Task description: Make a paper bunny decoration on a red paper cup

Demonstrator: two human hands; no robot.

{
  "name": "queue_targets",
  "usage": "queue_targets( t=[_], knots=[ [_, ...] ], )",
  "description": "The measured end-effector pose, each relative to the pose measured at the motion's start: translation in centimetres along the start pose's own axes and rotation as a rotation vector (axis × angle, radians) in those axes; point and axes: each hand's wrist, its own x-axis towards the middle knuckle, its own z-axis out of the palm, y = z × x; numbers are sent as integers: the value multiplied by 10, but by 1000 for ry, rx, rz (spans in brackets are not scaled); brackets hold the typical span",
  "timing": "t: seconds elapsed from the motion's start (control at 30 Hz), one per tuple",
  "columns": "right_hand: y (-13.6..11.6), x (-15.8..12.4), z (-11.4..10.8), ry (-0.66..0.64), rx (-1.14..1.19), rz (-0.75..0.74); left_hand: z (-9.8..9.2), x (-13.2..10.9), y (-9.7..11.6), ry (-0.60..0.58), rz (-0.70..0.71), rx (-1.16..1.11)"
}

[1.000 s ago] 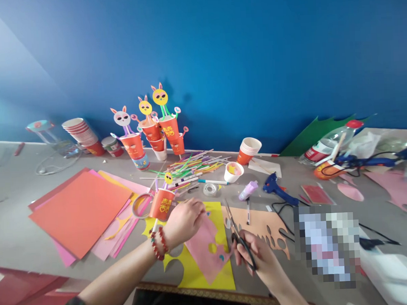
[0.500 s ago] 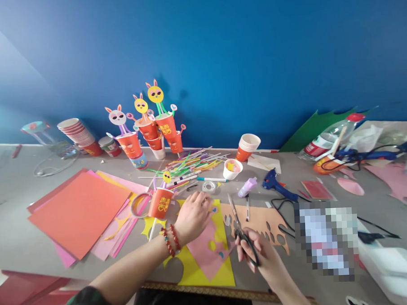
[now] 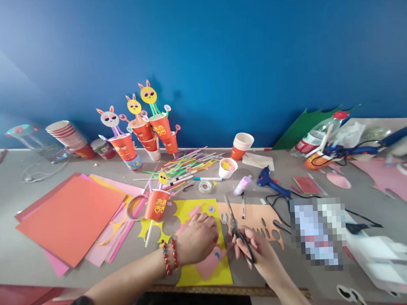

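Observation:
My right hand (image 3: 256, 247) grips a pair of scissors (image 3: 231, 216) by its black handles, the blades pointing away from me and seeming nearly closed. My left hand (image 3: 200, 236), with red bead bracelets (image 3: 174, 252) on the wrist, is over a pink paper sheet (image 3: 208, 269) with cut-outs. Its fingers are curled together, and whatever they may hold is hidden. Beneath the pink paper lies a yellow paper sheet (image 3: 224, 275). A small pink-and-blue round piece (image 3: 212, 209) rests on the yellow, beyond my left hand.
Left of my hands, a red cup figure (image 3: 157, 204) stands by a tape roll (image 3: 135, 208) and stacked coloured paper (image 3: 71, 216). Further back are rabbit cup figures (image 3: 124, 147), straws (image 3: 190, 162), a cup of cut pieces (image 3: 228, 168) and a blue glue gun (image 3: 272, 182). Peach paper (image 3: 256, 213) lies right.
My left hand has come nearer the table's front edge, over the pink paper, with its fingers more curled. The scissors stay in my right hand. The view has turned slightly right.

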Motion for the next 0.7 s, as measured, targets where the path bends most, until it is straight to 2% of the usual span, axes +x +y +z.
queue_targets(
  t=[0.13,0.3,0.47,0.57,0.7],
  knots=[
    [9,-1,-2,46,0,-10,-6,-3,-3,52,-50,-158],
    [5,0,3,187,2,-154,-18,-19,-6,162,-176,-301],
    [-14,4,26,116,133,-236,-27,-36,0,327,-220,-384],
    [-23,9,40,100,233,-252,-28,-40,6,379,-208,-365],
    [-29,13,47,94,262,-249,-28,-42,11,411,-210,-479]
  ],
)
